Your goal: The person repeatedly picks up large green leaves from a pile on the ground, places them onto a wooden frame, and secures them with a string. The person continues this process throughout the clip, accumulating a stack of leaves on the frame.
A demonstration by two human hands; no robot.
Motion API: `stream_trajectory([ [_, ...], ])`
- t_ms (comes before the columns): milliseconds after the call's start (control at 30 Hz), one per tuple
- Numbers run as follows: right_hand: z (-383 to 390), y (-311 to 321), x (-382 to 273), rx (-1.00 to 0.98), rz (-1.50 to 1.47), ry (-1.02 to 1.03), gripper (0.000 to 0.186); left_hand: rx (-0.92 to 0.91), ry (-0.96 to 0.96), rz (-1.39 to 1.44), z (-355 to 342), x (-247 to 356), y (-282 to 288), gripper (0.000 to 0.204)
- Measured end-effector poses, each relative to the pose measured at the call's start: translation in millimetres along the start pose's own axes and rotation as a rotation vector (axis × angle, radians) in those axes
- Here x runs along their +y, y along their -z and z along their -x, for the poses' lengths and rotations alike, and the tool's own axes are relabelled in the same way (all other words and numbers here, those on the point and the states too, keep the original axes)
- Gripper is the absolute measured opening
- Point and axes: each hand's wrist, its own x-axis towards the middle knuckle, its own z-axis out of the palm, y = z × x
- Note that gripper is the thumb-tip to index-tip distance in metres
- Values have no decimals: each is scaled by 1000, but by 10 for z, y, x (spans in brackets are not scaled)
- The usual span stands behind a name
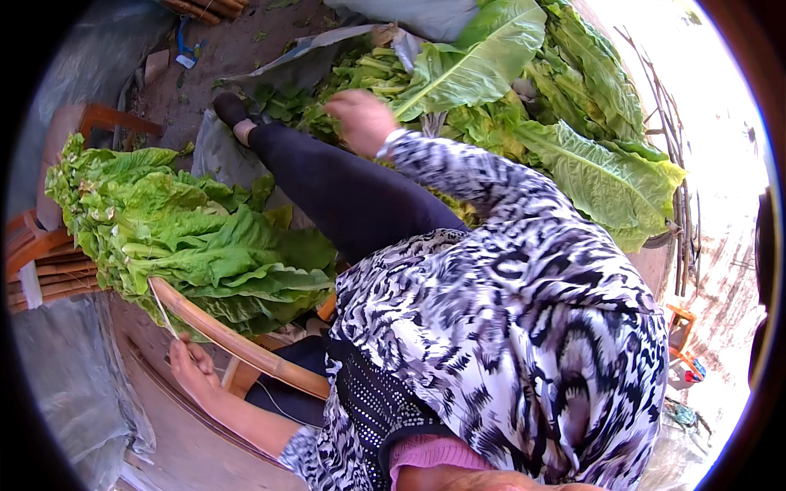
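Note:
My left hand (193, 367) is closed on a thin pale cord (162, 311) at the lower left, beside a long bamboo strip (229, 335). The cord runs up to the end of the strip, where a thick bundle of green leaves (188, 245) lies. My right hand (360, 119) is raised over my outstretched leg (319, 172), near a pile of large green and yellowing leaves (467, 61). Its fingers are curled and blurred, and I cannot make out anything in them.
Wooden seats (115, 119) and bundled sticks (57, 278) stand at the left, beside plastic sheeting (65, 376). More sticks (209, 10) lie at the top. Thin upright canes (679, 213) and a small orange stool (679, 327) are at the right.

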Motion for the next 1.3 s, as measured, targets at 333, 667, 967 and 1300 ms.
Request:
stream_trajectory([
  [333,734,852,1322,-105,323,-75,30,-46,-37,315,641,-208,-936,24],
  [667,696,2850,952,-575,682,-381,32,45,-115,207,747,-316,-824,25],
  [967,2202,1897,2446,-399,744,-561,20,-36,-82,298,679,-339,-866,24],
  [1300,2459,1742,2457,-470,818,-529,21,29,-135,254,726,-310,-863,24],
])
